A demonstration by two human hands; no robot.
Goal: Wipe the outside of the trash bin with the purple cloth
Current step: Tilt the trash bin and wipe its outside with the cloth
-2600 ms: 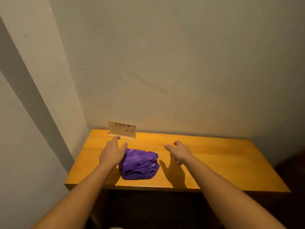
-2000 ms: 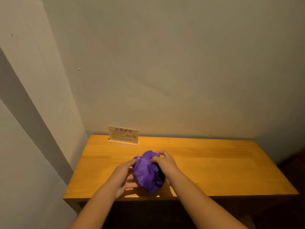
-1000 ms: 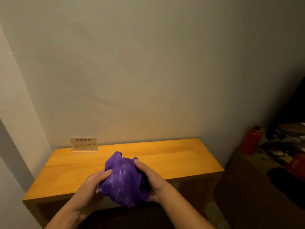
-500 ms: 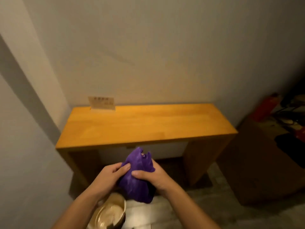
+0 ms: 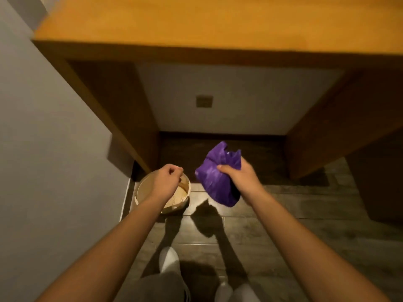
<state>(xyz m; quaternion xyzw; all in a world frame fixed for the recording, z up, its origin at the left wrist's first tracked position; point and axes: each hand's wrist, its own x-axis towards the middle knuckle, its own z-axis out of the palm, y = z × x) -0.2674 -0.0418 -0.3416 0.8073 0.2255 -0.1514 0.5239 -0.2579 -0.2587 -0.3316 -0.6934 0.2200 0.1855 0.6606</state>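
Observation:
A small round beige trash bin (image 5: 142, 187) stands on the floor against the left wall, beside the desk's left leg. My left hand (image 5: 165, 181) hovers over its opening with the fingers curled and nothing in them, hiding part of the rim. Whether it touches the bin I cannot tell. To the right of the bin, my right hand (image 5: 238, 177) grips the crumpled purple cloth (image 5: 212, 178), which hangs in the air above the floor.
The wooden desk (image 5: 196, 25) spans the top, with side panels (image 5: 113, 101) framing a dark recess. A wall socket (image 5: 204, 101) sits on the back wall under it. A grey wall (image 5: 50, 160) closes the left. My feet (image 5: 169, 259) stand on dark floor tiles.
The cloth was lifted off the desk with both hands. My head tilted down to the floor. My left hand let go and moved left over the bin; the right hand keeps the cloth.

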